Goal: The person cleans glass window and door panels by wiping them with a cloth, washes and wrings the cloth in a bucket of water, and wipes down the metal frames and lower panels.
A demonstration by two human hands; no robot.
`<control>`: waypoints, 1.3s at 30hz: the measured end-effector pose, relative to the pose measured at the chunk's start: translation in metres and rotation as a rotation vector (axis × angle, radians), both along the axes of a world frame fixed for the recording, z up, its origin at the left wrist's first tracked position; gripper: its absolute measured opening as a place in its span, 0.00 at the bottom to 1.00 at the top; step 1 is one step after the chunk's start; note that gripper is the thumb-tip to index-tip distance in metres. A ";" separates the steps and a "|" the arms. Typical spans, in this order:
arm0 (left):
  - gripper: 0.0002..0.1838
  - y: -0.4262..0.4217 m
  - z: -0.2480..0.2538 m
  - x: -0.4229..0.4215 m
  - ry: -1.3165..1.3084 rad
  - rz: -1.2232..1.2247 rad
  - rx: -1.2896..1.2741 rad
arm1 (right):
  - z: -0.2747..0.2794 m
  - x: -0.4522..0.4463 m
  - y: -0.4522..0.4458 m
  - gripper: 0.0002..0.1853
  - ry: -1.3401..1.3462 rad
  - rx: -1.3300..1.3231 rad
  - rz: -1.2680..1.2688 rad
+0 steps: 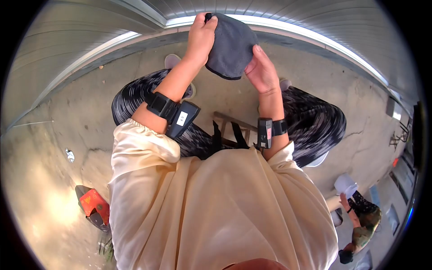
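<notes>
Out in front of me is a dark grey, rounded piece of cloth (231,47) with a black edge; its exact kind is not clear. My left hand (201,40) grips its upper left side, thumb lying over the fabric near a black corner. At the lower right edge, my right hand (262,71) holds the cloth too, with the thumb along the rim and the other fingertips partly hidden. Black straps with box-shaped devices are worn on the left forearm (182,118) and the right forearm (265,132).
Below my lap shows part of a wooden stool or frame (234,130). A ribbed metal shutter (288,11) stands ahead. An orange and dark bag (95,204) lies at left on the concrete floor (148,58). A co-worker (365,222) at lower right handles a white bucket (345,184).
</notes>
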State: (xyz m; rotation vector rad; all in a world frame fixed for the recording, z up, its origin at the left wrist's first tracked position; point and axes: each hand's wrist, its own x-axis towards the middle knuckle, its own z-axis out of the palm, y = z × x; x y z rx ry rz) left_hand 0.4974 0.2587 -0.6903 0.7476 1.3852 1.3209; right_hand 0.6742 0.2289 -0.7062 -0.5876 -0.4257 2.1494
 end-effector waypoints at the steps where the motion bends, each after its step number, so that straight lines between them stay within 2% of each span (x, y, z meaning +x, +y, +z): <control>1: 0.14 0.001 0.004 -0.001 -0.002 0.001 -0.001 | -0.004 -0.001 0.002 0.19 0.315 0.004 0.052; 2: 0.15 0.002 0.007 -0.002 0.066 0.064 -0.022 | -0.008 -0.003 -0.002 0.19 0.311 0.002 0.052; 4: 0.16 0.002 0.013 -0.001 0.126 0.128 -0.040 | 0.004 -0.019 -0.009 0.18 0.161 -0.145 -0.193; 7: 0.24 -0.006 0.018 0.001 0.145 -0.028 -0.115 | 0.012 -0.026 -0.014 0.18 0.122 -0.189 -0.198; 8: 0.27 -0.006 0.002 -0.003 0.271 -0.178 -0.163 | 0.010 -0.026 -0.013 0.17 0.090 -0.237 -0.207; 9: 0.27 -0.009 0.002 -0.004 0.269 -0.178 -0.161 | 0.007 -0.025 -0.012 0.17 0.088 -0.234 -0.208; 11: 0.36 -0.014 0.005 -0.005 0.484 -0.481 -0.167 | 0.003 -0.022 -0.007 0.16 -0.044 -0.270 -0.214; 12: 0.41 -0.017 0.007 -0.003 0.568 -0.478 -0.178 | 0.003 -0.022 -0.006 0.16 -0.049 -0.266 -0.215; 16: 0.46 -0.023 0.015 0.003 0.542 -0.603 -0.154 | 0.000 -0.032 -0.007 0.15 -0.230 -0.283 -0.362; 17: 0.48 -0.025 0.022 0.005 0.193 -0.757 -0.268 | 0.000 -0.034 -0.006 0.15 -0.301 -0.277 -0.434; 19: 0.51 -0.032 0.014 0.013 0.356 -0.839 -0.093 | 0.001 -0.034 -0.009 0.12 -0.336 -0.175 -0.456; 20: 0.43 -0.035 0.011 0.014 0.361 -0.807 -0.090 | -0.001 -0.033 -0.010 0.11 -0.386 -0.161 -0.440; 21: 0.43 -0.032 0.013 0.012 0.362 -0.805 -0.089 | 0.000 -0.032 -0.010 0.09 -0.433 -0.147 -0.422; 22: 0.38 -0.027 0.012 0.008 0.308 -0.799 -0.159 | 0.002 -0.030 -0.009 0.09 -0.432 -0.145 -0.421; 23: 0.33 -0.022 0.011 0.005 0.252 -0.794 -0.228 | 0.006 -0.026 -0.008 0.08 -0.582 -0.124 -0.423; 24: 0.25 -0.021 0.003 0.005 0.325 -0.696 -0.173 | 0.008 -0.022 -0.007 0.07 -0.731 -0.103 -0.424; 25: 0.25 -0.019 -0.004 0.003 0.325 -0.695 -0.173 | 0.004 -0.017 -0.004 0.05 -0.690 -0.081 -0.482; 27: 0.20 -0.017 -0.012 -0.001 0.780 -0.429 -0.031 | 0.002 -0.005 0.001 0.04 -0.713 -0.050 -0.507; 28: 0.16 -0.019 0.004 -0.003 0.821 -0.440 -0.046 | -0.007 0.001 0.005 0.05 -0.648 -0.053 -0.495; 29: 0.16 -0.020 0.011 -0.003 0.819 -0.440 -0.050 | -0.017 0.003 0.007 0.05 -0.649 -0.056 -0.492; 31: 0.13 -0.021 0.020 0.001 1.078 -0.447 -0.056 | -0.027 0.003 0.009 0.05 -0.711 0.023 -0.474; 32: 0.13 -0.019 0.023 0.000 1.079 -0.452 -0.058 | -0.031 0.004 0.009 0.10 -0.708 0.038 -0.424; 33: 0.13 -0.018 0.026 -0.001 1.088 -0.416 -0.035 | -0.026 -0.001 0.007 0.10 -0.705 0.034 -0.423; 35: 0.13 -0.018 0.026 -0.004 1.101 -0.379 -0.015 | -0.001 -0.013 0.004 0.20 -0.616 0.062 -0.254; 36: 0.13 -0.017 0.025 -0.005 1.144 -0.356 0.045 | 0.007 -0.014 0.003 0.33 -0.586 0.099 -0.088; 37: 0.13 -0.018 0.023 -0.005 1.185 -0.334 0.105 | 0.007 -0.015 0.003 0.33 -0.584 0.099 -0.087; 39: 0.15 -0.020 0.019 -0.004 1.186 -0.432 0.121 | 0.002 -0.023 0.002 0.35 -0.627 -0.047 0.069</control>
